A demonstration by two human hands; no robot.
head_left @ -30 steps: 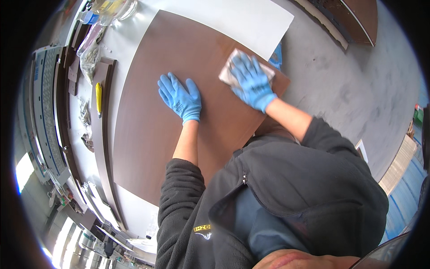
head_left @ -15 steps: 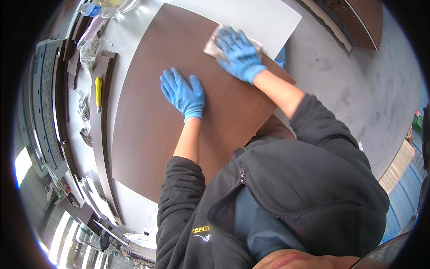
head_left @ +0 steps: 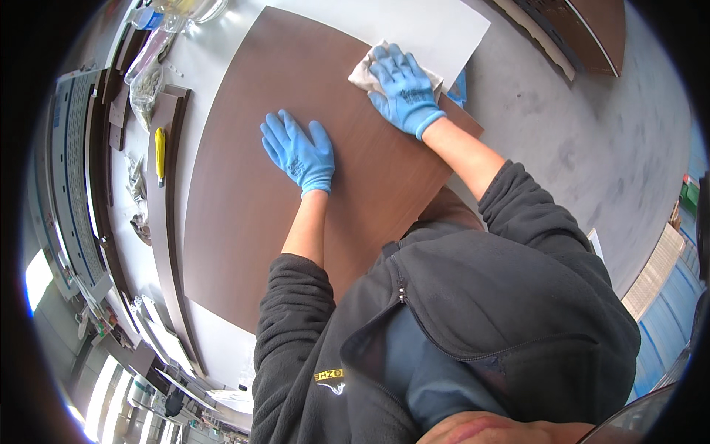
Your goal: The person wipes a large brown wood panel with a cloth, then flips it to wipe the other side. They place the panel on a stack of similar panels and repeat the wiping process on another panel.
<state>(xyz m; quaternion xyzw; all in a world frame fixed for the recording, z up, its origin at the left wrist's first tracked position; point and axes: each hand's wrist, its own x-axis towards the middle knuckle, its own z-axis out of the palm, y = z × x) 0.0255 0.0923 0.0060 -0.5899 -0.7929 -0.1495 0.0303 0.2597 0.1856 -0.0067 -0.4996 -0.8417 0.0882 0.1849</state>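
A large dark brown wood-look panel (head_left: pixel 251 200) lies flat on a white work table. My left hand (head_left: pixel 297 153), in a blue work glove, rests palm down on the middle of the panel with its fingers stretched and nothing under them that shows. My right hand (head_left: pixel 404 90), in a matching glove, holds a whitish cloth (head_left: pixel 364 75) pressed against the panel near its far right edge. Parts of the cloth stick out beyond the fingers and the palm; the rest is hidden beneath the glove.
Left of the panel, a long narrow brown board (head_left: pixel 164 214) bears a yellow utility knife (head_left: pixel 160 154). Clear plastic bags (head_left: pixel 144 92) of small parts lie farther left. Another brown panel (head_left: pixel 592 33) stands at the far right, above the grey floor (head_left: pixel 569 148).
My right hand and the cloth have slid slightly to the right, toward the panel's edge. My left hand stays at about the same spot on the panel.
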